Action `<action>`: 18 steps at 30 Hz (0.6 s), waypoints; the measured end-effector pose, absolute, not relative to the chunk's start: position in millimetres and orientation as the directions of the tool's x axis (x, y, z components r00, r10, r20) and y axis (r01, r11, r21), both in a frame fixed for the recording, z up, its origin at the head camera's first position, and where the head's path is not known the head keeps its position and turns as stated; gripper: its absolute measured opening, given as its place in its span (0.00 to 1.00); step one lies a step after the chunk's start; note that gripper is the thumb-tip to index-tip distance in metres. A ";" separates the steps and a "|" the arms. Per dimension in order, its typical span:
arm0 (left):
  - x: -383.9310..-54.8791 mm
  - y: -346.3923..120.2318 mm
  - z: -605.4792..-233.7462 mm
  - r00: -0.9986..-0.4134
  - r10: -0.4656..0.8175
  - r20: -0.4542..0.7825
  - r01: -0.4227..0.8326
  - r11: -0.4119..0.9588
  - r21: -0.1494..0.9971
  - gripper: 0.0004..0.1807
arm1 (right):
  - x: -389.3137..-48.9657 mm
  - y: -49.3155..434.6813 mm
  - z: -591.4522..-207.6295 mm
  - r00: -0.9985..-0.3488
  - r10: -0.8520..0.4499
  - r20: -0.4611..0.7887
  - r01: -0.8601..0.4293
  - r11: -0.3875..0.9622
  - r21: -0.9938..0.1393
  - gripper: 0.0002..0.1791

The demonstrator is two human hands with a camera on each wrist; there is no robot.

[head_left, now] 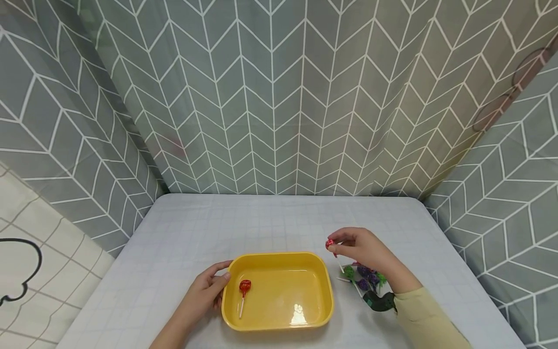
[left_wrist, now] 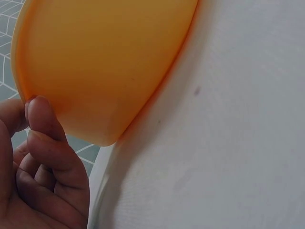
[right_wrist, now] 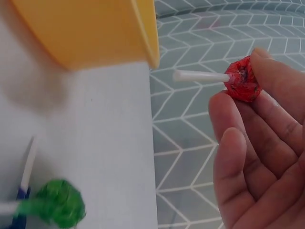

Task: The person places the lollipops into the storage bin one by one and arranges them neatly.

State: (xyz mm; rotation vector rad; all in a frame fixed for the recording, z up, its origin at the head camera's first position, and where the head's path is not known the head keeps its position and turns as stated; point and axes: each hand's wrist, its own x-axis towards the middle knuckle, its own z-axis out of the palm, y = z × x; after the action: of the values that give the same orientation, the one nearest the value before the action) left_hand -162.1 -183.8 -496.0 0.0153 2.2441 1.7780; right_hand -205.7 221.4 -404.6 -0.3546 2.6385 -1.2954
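Observation:
My right hand (head_left: pixel 357 249) pinches a red-wrapped lollipop (right_wrist: pixel 243 78) by its head, its white stick pointing down toward the table. Below that hand lies a pile of lollipops (head_left: pixel 364 278) in green and purple wrappers. At the left end of the yellow tray (head_left: pixel 279 326), my left hand (head_left: pixel 202 293) grips the rim between thumb and fingers, as the left wrist view (left_wrist: pixel 45 143) also shows. Another red lollipop (head_left: pixel 245 286) lies inside the tray on its left side, stick toward me.
A dark curved band (head_left: pixel 378 301) lies beside the pile, near the right sleeve (head_left: pixel 429 317). The white-covered table (head_left: pixel 279 220) reaches back to a grey patterned curtain (head_left: pixel 279 97), with more curtain on both sides.

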 end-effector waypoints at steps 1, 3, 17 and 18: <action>-162.3 -183.8 -496.2 -0.962 0.179 -0.208 -0.161 0.244 0.956 0.25 | -205.8 219.3 -403.9 -0.951 -0.306 -0.045 -0.151 0.585 -0.797 0.17; -162.8 -184.1 -496.8 -0.962 0.180 -0.206 -0.160 0.243 0.957 0.25 | -206.6 215.1 -402.8 -0.942 -0.335 -0.018 -0.186 0.567 -0.803 0.16; -162.7 -185.2 -498.0 -0.961 0.193 -0.198 -0.148 0.246 0.958 0.24 | -207.3 176.5 -396.9 -0.895 -0.447 0.006 -0.267 0.523 -0.810 0.15; -162.7 -185.2 -498.1 -0.961 0.194 -0.196 -0.146 0.247 0.958 0.25 | -207.3 173.7 -397.4 -0.891 -0.453 0.004 -0.270 0.524 -0.808 0.16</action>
State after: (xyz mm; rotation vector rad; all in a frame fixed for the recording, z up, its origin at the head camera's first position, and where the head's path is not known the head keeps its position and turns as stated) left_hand -162.7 -185.2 -498.1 0.0452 2.2479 1.7732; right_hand -207.3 173.7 -397.4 -0.6158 2.5561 -1.3011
